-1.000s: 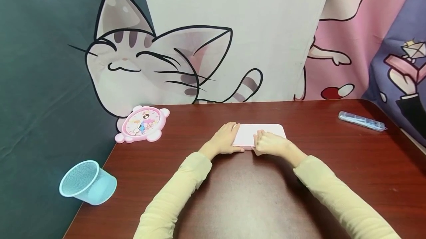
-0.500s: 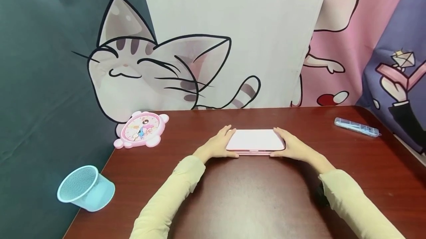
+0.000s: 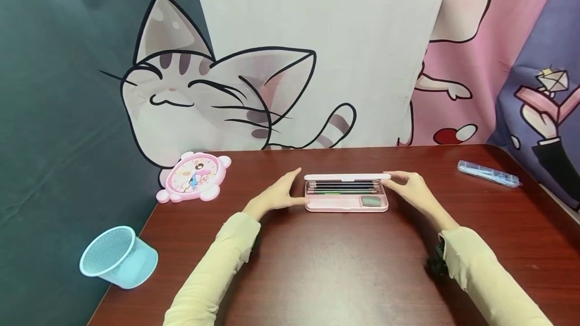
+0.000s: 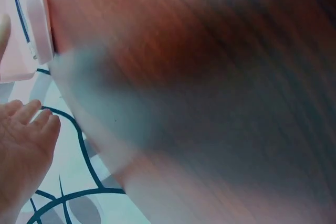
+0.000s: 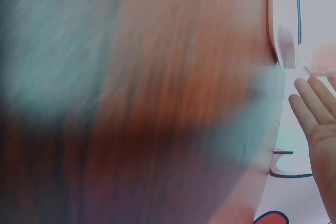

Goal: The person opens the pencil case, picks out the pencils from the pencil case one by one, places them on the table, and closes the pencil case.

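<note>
A pink pencil case [image 3: 333, 203] sits on the reddish-brown table [image 3: 326, 270], toward its far edge and around the middle, between a person's two hands. Its white lid [image 3: 347, 177] is raised along the far side and seen nearly edge-on in the head view. Slim dark pencils [image 3: 341, 188] lie side by side in the far part of the case, running left to right, and a grey-green block [image 3: 371, 201] rests at the right of the near part. The hands are apart, one at each end. The left hand [image 3: 274, 196] has its fingers extended beyond the left end, with the thumb touching the case at the near left. The right hand [image 3: 413, 190] pinches the right end of the lid between thumb and forefinger, its other fingers fairly straight. Both wrists come out of pale cream sleeves [image 3: 213, 265]. Farther left, well apart from the case, a pink clock [image 3: 195, 176] lies by the far left corner of the table, and a light blue mesh basket [image 3: 136, 261] is nearer, at the left edge. A slim clear-blue box [image 3: 488, 174] lies far right. Behind the table hangs a cloth with a cartoon cat [image 3: 172, 99].
</note>
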### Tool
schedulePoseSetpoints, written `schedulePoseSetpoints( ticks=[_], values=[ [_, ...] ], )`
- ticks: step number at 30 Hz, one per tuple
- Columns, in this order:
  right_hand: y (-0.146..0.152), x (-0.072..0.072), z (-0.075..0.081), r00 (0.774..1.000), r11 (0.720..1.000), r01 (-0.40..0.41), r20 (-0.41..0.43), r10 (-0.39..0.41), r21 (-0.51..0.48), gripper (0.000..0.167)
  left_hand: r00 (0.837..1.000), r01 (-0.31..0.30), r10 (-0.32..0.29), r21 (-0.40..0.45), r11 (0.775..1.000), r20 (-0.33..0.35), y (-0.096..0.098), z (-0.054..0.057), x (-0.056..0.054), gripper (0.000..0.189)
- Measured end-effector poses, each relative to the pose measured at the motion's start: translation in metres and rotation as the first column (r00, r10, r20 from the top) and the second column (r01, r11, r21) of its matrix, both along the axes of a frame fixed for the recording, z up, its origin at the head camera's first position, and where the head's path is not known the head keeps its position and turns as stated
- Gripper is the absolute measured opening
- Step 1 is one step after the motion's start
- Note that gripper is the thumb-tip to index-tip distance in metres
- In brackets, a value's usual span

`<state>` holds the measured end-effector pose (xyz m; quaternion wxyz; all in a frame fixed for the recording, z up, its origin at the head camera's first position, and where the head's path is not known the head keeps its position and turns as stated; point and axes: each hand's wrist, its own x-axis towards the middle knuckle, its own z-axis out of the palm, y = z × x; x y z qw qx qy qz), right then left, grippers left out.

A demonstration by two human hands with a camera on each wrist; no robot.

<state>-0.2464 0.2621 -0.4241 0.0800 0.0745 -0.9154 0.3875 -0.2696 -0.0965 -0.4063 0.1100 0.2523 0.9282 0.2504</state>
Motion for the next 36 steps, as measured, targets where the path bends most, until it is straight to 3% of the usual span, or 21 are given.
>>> schedulePoseSetpoints(
  ticks=[5, 8, 14, 22, 26, 32, 36],
  values=[
    [-0.01, -0.01, 0.003, 0.996, 0.988, 0.089, 0.007, -0.089, -0.126, 0.051, 0.997, -0.079, 0.079, -0.014, 0.997, -0.005, 0.0, 0.002, 0.0, 0.079],
    [-0.019, -0.015, 0.006, 0.988, 0.97, 0.151, 0.019, -0.15, -0.192, 0.059, 0.995, -0.094, 0.094, -0.007, 0.996, -0.023, 0.004, 0.002, 0.0, 0.069],
    [-0.027, -0.022, 0.005, 0.971, 0.94, 0.235, 0.101, -0.216, -0.248, 0.059, 0.992, -0.039, 0.039, 0.004, 0.999, -0.122, 0.015, 0.002, 0.0, 0.057],
    [-0.032, -0.024, -0.006, 0.94, 0.939, 0.309, 0.197, -0.278, -0.149, 0.044, 0.972, 0.017, -0.024, -0.033, 0.999, -0.233, 0.03, -0.004, -0.004, 0.037],
    [-0.03, -0.025, -0.007, 0.937, 0.952, 0.278, 0.257, -0.239, -0.127, 0.044, 0.97, -0.001, -0.01, -0.044, 0.999, -0.244, 0.036, -0.005, -0.004, 0.03],
    [-0.026, -0.026, -0.007, 0.892, 0.95, 0.242, 0.431, -0.138, -0.197, 0.05, 0.971, -0.04, 0.022, -0.067, 0.997, -0.238, 0.04, -0.006, -0.005, 0.024],
    [-0.023, -0.027, -0.007, 0.875, 0.943, 0.246, 0.471, -0.117, -0.223, 0.052, 0.961, -0.044, 0.014, -0.104, 0.994, -0.276, 0.043, -0.006, -0.01, 0.019]
  ],
)
